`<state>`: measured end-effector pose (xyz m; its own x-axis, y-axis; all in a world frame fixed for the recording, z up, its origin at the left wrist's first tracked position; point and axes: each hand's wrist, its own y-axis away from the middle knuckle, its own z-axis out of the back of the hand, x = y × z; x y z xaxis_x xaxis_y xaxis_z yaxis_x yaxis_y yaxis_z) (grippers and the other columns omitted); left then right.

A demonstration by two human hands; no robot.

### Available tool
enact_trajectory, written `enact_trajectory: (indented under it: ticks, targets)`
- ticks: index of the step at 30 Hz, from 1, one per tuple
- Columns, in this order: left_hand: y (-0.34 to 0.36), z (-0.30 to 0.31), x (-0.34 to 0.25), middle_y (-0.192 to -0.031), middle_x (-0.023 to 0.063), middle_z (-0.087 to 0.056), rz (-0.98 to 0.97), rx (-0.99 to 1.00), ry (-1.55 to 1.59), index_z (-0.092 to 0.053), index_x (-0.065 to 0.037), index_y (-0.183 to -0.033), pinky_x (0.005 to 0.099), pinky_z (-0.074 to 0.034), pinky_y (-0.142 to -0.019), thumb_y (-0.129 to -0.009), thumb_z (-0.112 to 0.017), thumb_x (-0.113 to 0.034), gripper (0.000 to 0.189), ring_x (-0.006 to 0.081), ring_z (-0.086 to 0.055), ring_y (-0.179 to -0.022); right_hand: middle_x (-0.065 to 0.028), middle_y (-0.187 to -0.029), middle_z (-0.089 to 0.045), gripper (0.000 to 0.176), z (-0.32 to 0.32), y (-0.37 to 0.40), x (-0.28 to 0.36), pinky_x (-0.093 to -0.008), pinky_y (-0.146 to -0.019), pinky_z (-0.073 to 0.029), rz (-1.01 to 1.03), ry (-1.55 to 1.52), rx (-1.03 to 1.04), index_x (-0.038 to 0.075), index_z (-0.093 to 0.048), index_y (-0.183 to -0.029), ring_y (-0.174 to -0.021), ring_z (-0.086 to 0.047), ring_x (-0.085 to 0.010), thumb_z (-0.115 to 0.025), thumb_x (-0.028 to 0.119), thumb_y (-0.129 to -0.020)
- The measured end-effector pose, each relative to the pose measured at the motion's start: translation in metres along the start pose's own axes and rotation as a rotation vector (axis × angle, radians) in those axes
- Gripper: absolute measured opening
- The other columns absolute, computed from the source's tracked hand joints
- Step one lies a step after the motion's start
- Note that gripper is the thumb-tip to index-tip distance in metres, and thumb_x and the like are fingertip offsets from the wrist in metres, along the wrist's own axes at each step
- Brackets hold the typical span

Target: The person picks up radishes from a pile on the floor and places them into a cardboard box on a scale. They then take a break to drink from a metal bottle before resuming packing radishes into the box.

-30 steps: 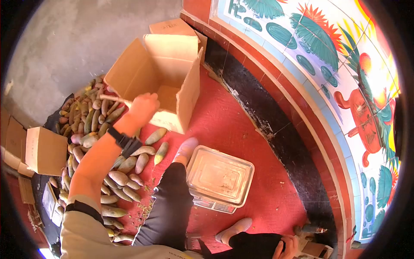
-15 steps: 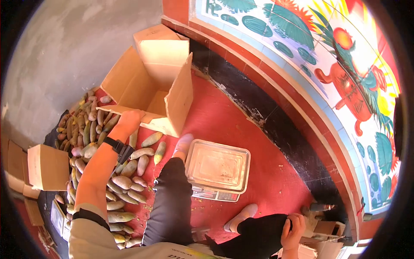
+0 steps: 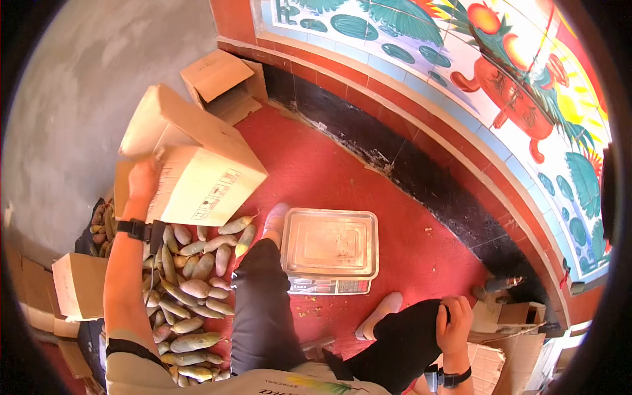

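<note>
Our right hand (image 3: 454,324) rested half-open on the knee (image 3: 413,332), near the shallow tray (image 3: 330,243) atop the scale (image 3: 322,286). Our left hand (image 3: 143,181) pinched the large box's (image 3: 207,181) edge — contents hidden — tilted above the tubers (image 3: 194,288), a smaller carton (image 3: 214,74) gaping beyond.

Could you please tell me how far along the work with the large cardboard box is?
The rectangular metal tray already sits on the scale. The left hand grips the large brown cardboard box, tilted; the right hand rests on the knee. Apparently left: righting the box and dealing with the long greenish-brown roots, which lie loose on the ground.
</note>
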<state>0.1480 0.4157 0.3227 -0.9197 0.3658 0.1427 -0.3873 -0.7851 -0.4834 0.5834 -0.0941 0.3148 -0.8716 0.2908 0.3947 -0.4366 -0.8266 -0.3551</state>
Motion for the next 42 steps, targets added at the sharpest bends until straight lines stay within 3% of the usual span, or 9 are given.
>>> enact_trajectory:
  ticks: [1,6,11,17,22,28,31,38,42]
  targets:
    - [-0.003,0.007,0.006,-0.074,0.0198,-0.06,-0.011,0.002,0.0,-0.059,-0.006,-0.082,0.0447,-0.047,-0.061,-0.085,-0.053,-0.03,0.025,0.0367,-0.058,-0.071,-0.0143,-0.077,-0.055,0.007,0.0,-0.001,0.0,-0.0387,-0.062,-0.042,0.016,-0.005,0.0,0.001,-0.053,-0.078,-0.071,-0.053,-0.0334,-0.056,0.002,-0.072]
    - [-0.02,0.055,0.04,-0.083,0.0208,-0.061,0.308,-0.115,0.042,-0.06,-0.003,-0.084,0.0458,-0.045,-0.067,-0.087,-0.046,-0.04,0.04,0.0395,-0.057,-0.077,-0.0143,-0.076,-0.054,0.006,0.0,-0.004,0.004,-0.0387,-0.062,-0.043,0.015,-0.025,-0.016,0.001,-0.054,-0.077,-0.07,-0.053,-0.0331,-0.056,0.002,-0.072]
    - [-0.022,0.093,0.043,-0.084,0.0222,-0.061,0.469,-0.062,0.08,-0.06,-0.001,-0.088,0.0443,-0.045,-0.072,-0.088,-0.04,-0.044,0.048,0.04,-0.056,-0.081,-0.014,-0.074,-0.054,0.006,-0.003,-0.003,0.005,-0.0386,-0.061,-0.043,0.031,-0.013,-0.042,0.001,-0.054,-0.076,-0.069,-0.054,-0.0329,-0.058,0.002,-0.072]
    - [-0.021,0.118,0.011,-0.08,0.0258,-0.058,0.345,-0.153,0.199,-0.057,0.003,-0.083,0.0448,-0.043,-0.067,-0.088,-0.042,-0.043,0.049,0.0424,-0.054,-0.075,-0.0139,-0.073,-0.054,0.005,-0.006,-0.003,0.006,-0.0398,-0.059,-0.042,0.039,-0.057,-0.065,0.001,-0.054,-0.075,-0.068,-0.053,-0.0333,-0.059,0.002,-0.072]
    - [-0.024,0.15,-0.047,-0.066,0.0218,-0.053,0.193,-0.288,0.225,-0.057,0.001,-0.082,0.0386,-0.042,-0.059,-0.089,-0.046,-0.037,0.04,0.0348,-0.048,-0.059,-0.0137,-0.072,-0.054,0.005,-0.006,0.002,0.006,-0.0393,-0.058,-0.042,0.024,-0.057,-0.102,0.001,-0.055,-0.074,-0.066,-0.053,-0.0329,-0.059,0.002,-0.072]
    - [-0.029,0.161,-0.106,-0.058,0.0166,-0.045,0.04,-0.298,0.484,-0.053,0.002,-0.077,0.033,-0.04,-0.055,-0.089,-0.05,-0.032,0.037,0.0234,-0.037,-0.053,-0.014,-0.073,-0.054,0.004,-0.004,0.006,0.003,-0.038,-0.059,-0.043,0.034,-0.086,-0.152,0.001,-0.055,-0.076,-0.067,-0.054,-0.0326,-0.058,0.001,-0.073]
    - [-0.025,0.164,-0.128,-0.057,0.0164,-0.043,-0.016,-0.252,0.545,-0.052,0.004,-0.074,0.0325,-0.04,-0.053,-0.089,-0.051,-0.03,0.037,0.0218,-0.035,-0.053,-0.0143,-0.073,-0.054,0.003,-0.002,0.009,0.003,-0.0376,-0.059,-0.043,0.037,-0.092,-0.173,0.0,-0.055,-0.077,-0.066,-0.054,-0.0328,-0.057,-0.001,-0.074]
    - [-0.012,0.177,-0.169,-0.056,0.0159,-0.042,-0.144,-0.237,0.565,-0.049,0.004,-0.07,0.033,-0.038,-0.049,-0.088,-0.053,-0.028,0.037,0.0219,-0.031,-0.052,-0.0139,-0.076,-0.057,0.005,0.0,0.015,-0.003,-0.0382,-0.062,-0.044,-0.013,-0.091,-0.181,0.001,-0.057,-0.075,-0.07,-0.055,-0.0322,-0.06,0.003,-0.071]
    - [-0.002,0.183,-0.191,-0.059,0.0184,-0.047,-0.216,-0.224,0.584,-0.053,0.003,-0.073,0.0347,-0.04,-0.05,-0.087,-0.056,-0.026,0.032,0.029,-0.039,-0.051,-0.014,-0.076,-0.057,0.005,0.0,0.015,-0.002,-0.0384,-0.062,-0.044,-0.015,-0.087,-0.176,0.002,-0.057,-0.076,-0.07,-0.055,-0.0322,-0.06,0.003,-0.072]
